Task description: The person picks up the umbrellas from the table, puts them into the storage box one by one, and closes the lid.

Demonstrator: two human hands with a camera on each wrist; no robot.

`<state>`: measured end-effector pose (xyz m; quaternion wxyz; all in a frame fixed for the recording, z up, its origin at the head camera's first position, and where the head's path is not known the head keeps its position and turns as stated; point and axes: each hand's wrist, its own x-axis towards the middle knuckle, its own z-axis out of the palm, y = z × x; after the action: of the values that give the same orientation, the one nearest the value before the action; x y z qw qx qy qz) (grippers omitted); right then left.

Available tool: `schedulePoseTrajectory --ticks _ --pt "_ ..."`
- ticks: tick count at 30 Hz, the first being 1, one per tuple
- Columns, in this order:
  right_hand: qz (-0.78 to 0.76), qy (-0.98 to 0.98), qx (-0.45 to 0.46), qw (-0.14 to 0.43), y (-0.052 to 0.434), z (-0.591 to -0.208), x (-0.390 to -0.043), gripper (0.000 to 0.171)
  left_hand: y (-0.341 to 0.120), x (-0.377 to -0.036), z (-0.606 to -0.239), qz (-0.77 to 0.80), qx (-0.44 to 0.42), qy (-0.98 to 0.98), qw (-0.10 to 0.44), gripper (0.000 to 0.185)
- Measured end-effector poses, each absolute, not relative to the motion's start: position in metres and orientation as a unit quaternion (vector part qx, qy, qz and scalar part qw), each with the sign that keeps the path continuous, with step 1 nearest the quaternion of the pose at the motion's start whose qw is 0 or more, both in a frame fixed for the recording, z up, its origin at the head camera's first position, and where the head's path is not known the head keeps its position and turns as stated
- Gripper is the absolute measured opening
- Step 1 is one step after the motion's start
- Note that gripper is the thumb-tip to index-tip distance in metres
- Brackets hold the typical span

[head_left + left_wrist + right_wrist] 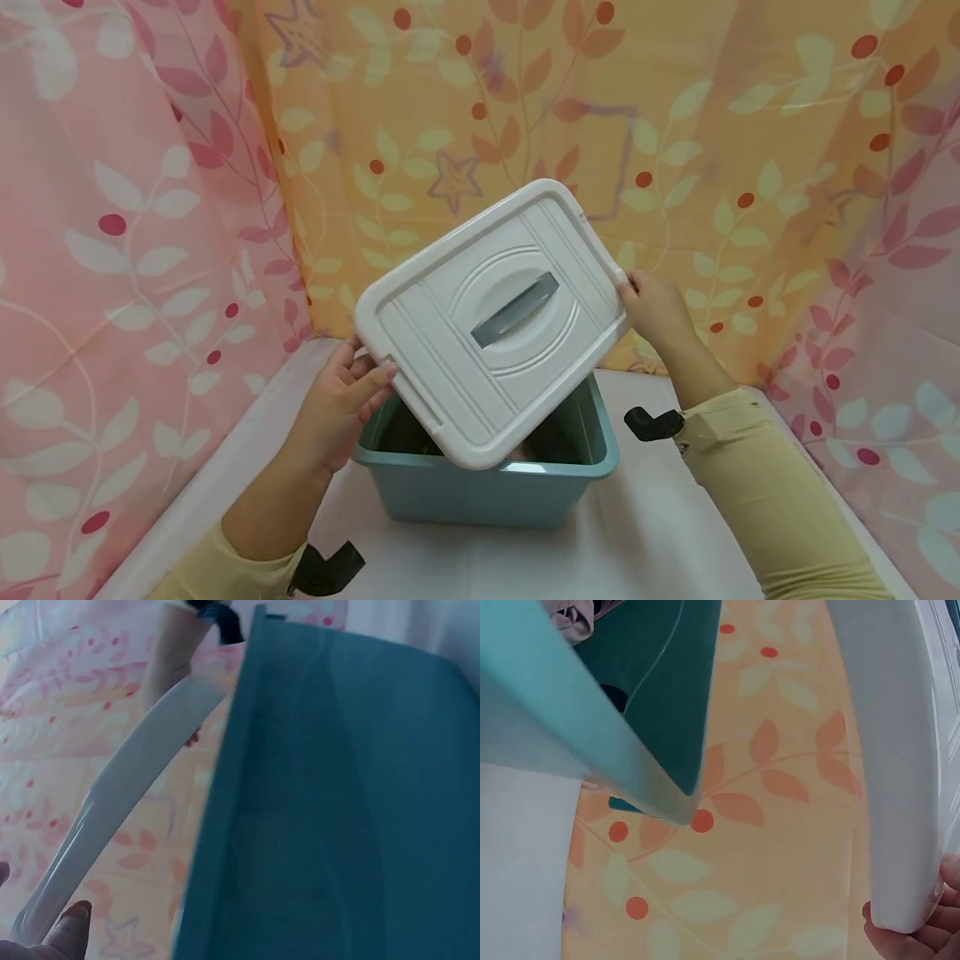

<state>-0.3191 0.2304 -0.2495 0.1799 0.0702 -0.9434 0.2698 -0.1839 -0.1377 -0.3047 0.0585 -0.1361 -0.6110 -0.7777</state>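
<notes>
A white lid with a grey handle is held tilted above a blue-green plastic bin. My left hand grips the lid's lower left edge, thumb on top and fingers beneath. At the opposite edge, my right hand pinches the lid on its right side. Both wrist views show the lid's rim between finger and thumb, apart from the bin. Inside the bin, the right wrist view shows some greyish cloth-like contents; the lid hides most of the interior in the head view.
The bin stands on a white table surface. A pink floral curtain hangs at the left, an orange one behind, and another pink one at the right. Black wrist mounts show at both sleeves.
</notes>
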Motion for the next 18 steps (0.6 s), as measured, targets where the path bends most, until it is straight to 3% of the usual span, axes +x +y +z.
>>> schedulePoseTrajectory --ticks 7,18 --pt "0.294 -0.938 0.045 0.177 0.233 -0.258 -0.317 0.038 -0.123 -0.175 -0.326 -0.771 -0.132 -0.623 -0.008 0.079" --pt "0.295 -0.936 0.048 0.187 0.233 -0.270 -0.314 0.030 -0.113 -0.174 -0.329 -0.748 -0.146 -0.646 -0.033 0.086"
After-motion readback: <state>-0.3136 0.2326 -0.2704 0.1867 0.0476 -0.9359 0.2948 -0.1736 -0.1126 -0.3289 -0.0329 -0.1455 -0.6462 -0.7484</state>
